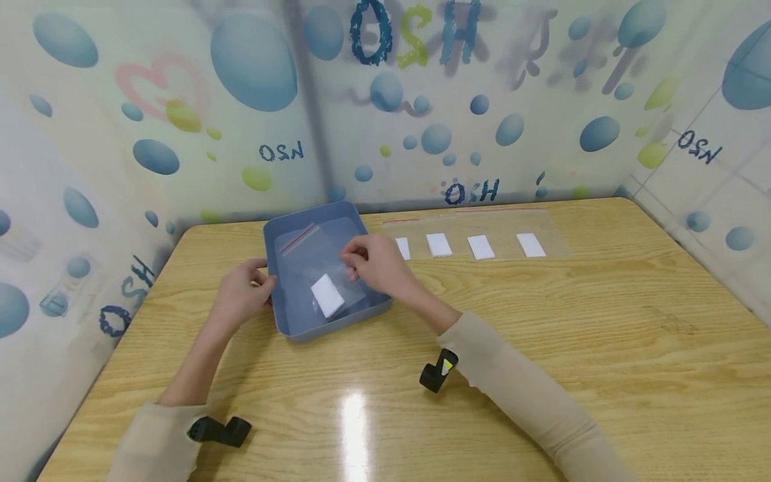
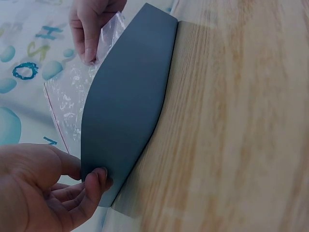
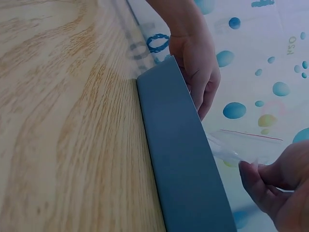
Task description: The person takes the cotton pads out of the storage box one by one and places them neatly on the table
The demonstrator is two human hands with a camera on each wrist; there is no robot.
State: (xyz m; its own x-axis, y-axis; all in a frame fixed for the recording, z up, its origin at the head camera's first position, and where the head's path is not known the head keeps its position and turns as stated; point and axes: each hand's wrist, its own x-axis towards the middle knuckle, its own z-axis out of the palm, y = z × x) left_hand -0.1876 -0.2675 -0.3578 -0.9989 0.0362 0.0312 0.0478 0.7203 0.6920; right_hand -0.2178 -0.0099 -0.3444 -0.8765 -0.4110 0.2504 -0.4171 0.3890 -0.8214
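A blue-grey tray [image 1: 337, 327] sits on the table, slightly turned. My left hand [image 1: 239, 294] grips its left wall, thumb at the rim and fingers curled against the outside, as the left wrist view shows. Inside the tray lies a clear zip bag [image 1: 318, 257] with a red seal line, and a white rectangular piece [image 1: 328, 295] shows at its near end. Over the tray's right side, my right hand [image 1: 382, 264] pinches the edge of the clear bag between thumb and fingertips; in the right wrist view the plastic [image 3: 227, 147] stretches up to those fingers.
Behind and right of the tray, several clear zip bags lie in a row, each with a white rectangle [image 1: 480, 247]. The wooden table [image 1: 542, 348] meets a patterned wall [image 1: 434, 161] at its back edge. More wall closes in at the left and right.
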